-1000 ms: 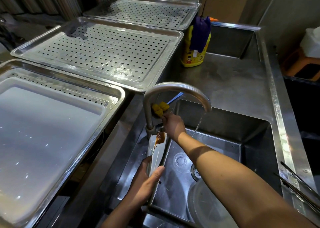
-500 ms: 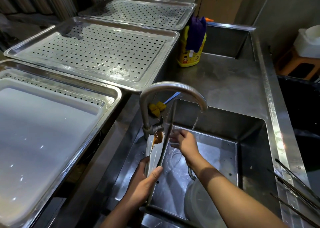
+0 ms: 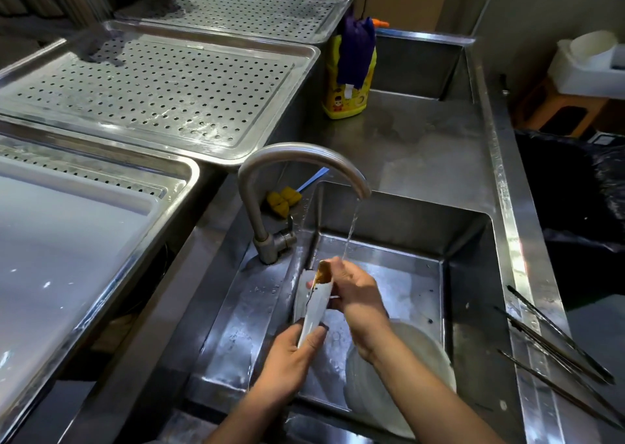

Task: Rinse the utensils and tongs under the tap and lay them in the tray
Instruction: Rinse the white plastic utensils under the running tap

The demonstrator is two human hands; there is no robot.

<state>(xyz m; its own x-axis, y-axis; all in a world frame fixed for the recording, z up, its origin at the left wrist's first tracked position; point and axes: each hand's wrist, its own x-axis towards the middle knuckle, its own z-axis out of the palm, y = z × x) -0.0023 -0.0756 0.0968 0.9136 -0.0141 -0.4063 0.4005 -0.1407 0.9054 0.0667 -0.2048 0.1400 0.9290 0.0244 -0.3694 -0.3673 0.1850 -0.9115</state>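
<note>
Steel tongs (image 3: 313,303) smeared with brown sauce at the tip are held over the sink (image 3: 399,274). My left hand (image 3: 291,359) grips their lower end. My right hand (image 3: 355,291) is closed on the upper, soiled end, just under the thin stream of water from the curved tap (image 3: 297,159). A perforated steel tray (image 3: 152,92) lies on the counter to the left behind the tap.
A second perforated tray (image 3: 257,7) lies farther back, and a white board in a tray (image 3: 67,247) sits at near left. Yellow sponge (image 3: 282,200) behind the tap. Yellow detergent bottle (image 3: 348,99) with a purple cloth. A white plate (image 3: 399,382) in the sink. Long metal skewers (image 3: 554,352) on the right rim.
My right hand left the tap handle, came down into the sink and closed on the tongs' soiled end. The tongs moved right, under the running water.
</note>
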